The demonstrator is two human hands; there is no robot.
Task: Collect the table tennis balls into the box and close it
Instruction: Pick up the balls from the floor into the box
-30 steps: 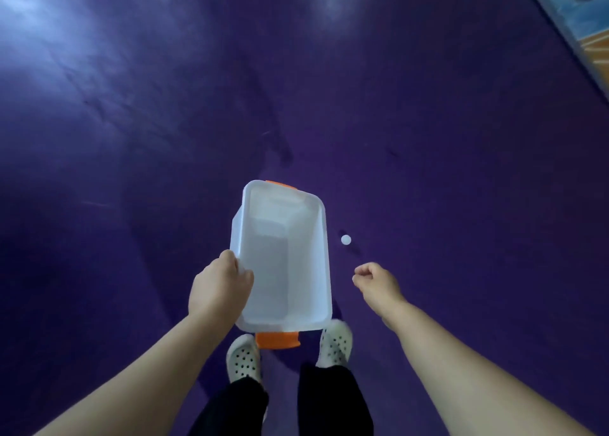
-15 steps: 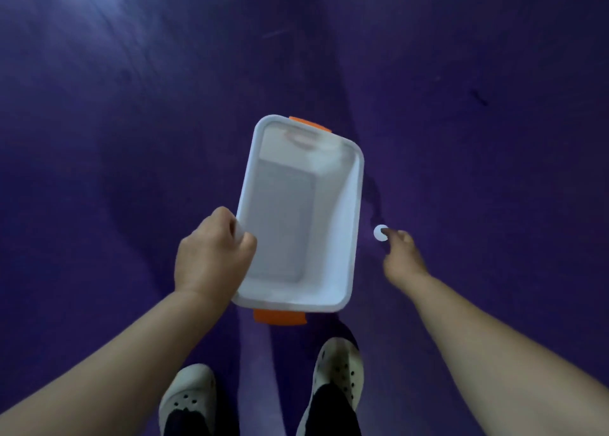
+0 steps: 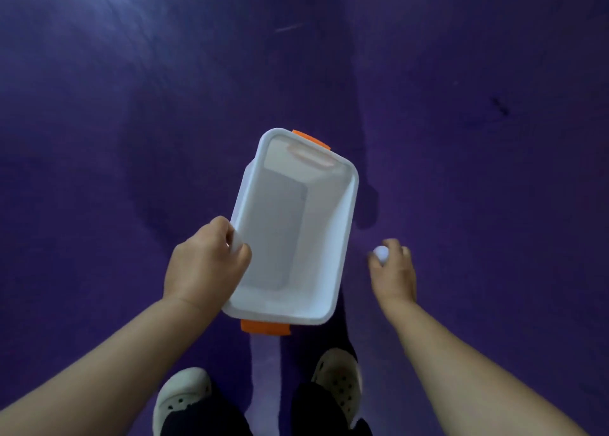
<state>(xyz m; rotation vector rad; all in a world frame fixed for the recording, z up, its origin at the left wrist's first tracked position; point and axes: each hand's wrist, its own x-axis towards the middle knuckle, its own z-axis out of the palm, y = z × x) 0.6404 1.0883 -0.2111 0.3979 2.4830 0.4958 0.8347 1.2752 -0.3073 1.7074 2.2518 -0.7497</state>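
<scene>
Since half a second ago, right hand (image 3: 393, 272) has gone from touching the ball on the floor to holding it: white table tennis ball (image 3: 381, 253) now sits pinched at the fingers (image 3: 400, 249), which are curled closed around it, thumb side toward the box. Ball is just right of the box's long right wall, not over the opening.

Left hand (image 3: 206, 265) grips the box (image 3: 342, 237) at its long left rim, fingers wrapped tight over the edge, thumb inside the wall. Box is white, rectangular, lidless, held tilted above the purple floor (image 3: 99, 139), far end angled to the right. Interior looks empty; no balls visible inside. Orange latch (image 3: 309, 138) at the far short end, another orange latch (image 3: 265, 327) at the near short end.

Below the box: two pale perforated clogs (image 3: 181, 399), dark trouser legs above them. Both forearms bare.
</scene>
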